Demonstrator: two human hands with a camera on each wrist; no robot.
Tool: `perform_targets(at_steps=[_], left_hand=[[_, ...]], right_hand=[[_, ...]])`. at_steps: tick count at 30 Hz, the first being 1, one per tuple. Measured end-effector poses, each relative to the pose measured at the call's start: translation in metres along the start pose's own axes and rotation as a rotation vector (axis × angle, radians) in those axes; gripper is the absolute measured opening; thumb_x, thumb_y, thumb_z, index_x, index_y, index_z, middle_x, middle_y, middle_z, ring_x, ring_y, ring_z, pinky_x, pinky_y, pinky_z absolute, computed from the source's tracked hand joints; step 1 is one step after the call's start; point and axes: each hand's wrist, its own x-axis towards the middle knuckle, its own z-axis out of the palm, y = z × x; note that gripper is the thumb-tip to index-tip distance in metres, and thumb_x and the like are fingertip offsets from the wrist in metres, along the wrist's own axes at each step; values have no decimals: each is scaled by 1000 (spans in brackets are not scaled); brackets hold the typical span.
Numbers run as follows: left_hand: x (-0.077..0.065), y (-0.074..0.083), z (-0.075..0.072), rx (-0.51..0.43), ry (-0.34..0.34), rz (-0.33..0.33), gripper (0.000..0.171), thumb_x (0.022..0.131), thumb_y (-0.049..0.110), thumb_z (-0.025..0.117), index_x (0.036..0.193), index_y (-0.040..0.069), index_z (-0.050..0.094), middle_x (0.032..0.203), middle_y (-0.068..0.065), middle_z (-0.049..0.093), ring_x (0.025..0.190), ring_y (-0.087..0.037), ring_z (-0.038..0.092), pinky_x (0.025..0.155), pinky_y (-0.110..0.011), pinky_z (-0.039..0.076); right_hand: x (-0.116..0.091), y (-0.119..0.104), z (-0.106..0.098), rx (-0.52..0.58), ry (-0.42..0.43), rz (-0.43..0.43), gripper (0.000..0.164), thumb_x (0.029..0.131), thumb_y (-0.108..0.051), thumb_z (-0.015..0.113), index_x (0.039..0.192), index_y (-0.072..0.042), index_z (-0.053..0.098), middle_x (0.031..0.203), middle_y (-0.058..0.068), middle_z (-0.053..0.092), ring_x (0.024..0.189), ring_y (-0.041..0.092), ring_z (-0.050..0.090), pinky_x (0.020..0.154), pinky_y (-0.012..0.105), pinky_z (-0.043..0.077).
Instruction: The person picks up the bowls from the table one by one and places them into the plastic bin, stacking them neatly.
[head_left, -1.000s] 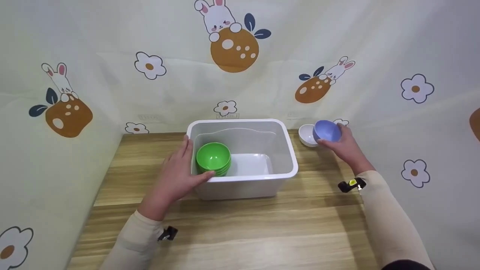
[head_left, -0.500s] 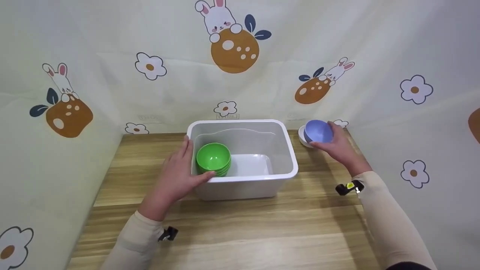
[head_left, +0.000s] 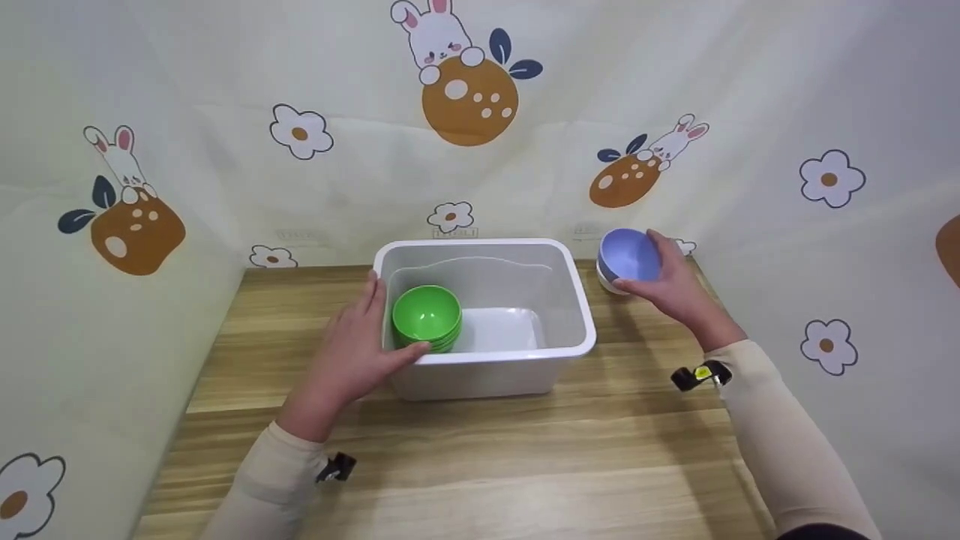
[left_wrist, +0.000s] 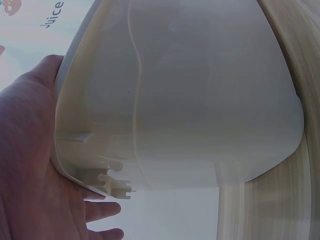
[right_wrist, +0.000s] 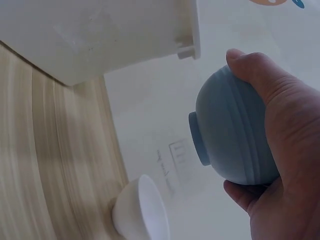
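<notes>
My right hand [head_left: 682, 292] grips a small blue bowl [head_left: 628, 256] at its side, thumb and fingers on opposite sides of the rim. The blue bowl's foot shows in the right wrist view, clear above a white bowl [right_wrist: 141, 210] on the table. From the head view the blue bowl hides most of the white bowl [head_left: 611, 284]. My left hand [head_left: 352, 360] rests on the near left corner of a white plastic bin [head_left: 480, 379], its fingers fairly straight along the rim. Inside the bin, at the left, stands a stack of green bowls [head_left: 427, 315].
The bin stands on a wood-grain table [head_left: 510, 465]. Patterned cloth [head_left: 360, 172] with rabbits and flowers hangs close behind and at both sides. Bare bin floor [head_left: 502, 328] shows right of the green stack.
My right hand has carried the blue bowl left and slightly back, over the white bowl, which it now mostly covers in the head view. The left hand and bin have stayed put.
</notes>
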Motion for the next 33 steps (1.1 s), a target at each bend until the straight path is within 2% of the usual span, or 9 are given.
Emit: perform_targets(at_steps=[14,25,33], left_hand=[[0,0,0,-2,8,1,137,86,89,68,175,-2,18,184,-21,8,161,-53,30,128,-72,26],[0,0,0,3,-2,-7,136,87,88,68,175,-3,17,184,-21,8,156,-57,35,128,-71,26],[1,0,-1,1,-6,-4,137,87,89,67,175,-3,16,184,-21,6,159,-56,32,129,-72,23]], right_hand=[[-7,-29,-7,-14,-42,0,123,86,-54,94,175,-9,24,170,22,38,147,48,45,117,71,45],[-6,-37,-10,13,-67,-26,118,87,-50,94,175,-8,27,167,20,41,143,45,48,117,65,44],[-4,-48,-9,-12,-92,-44,119,87,-52,94,175,-8,27,167,19,42,141,44,50,116,64,45]])
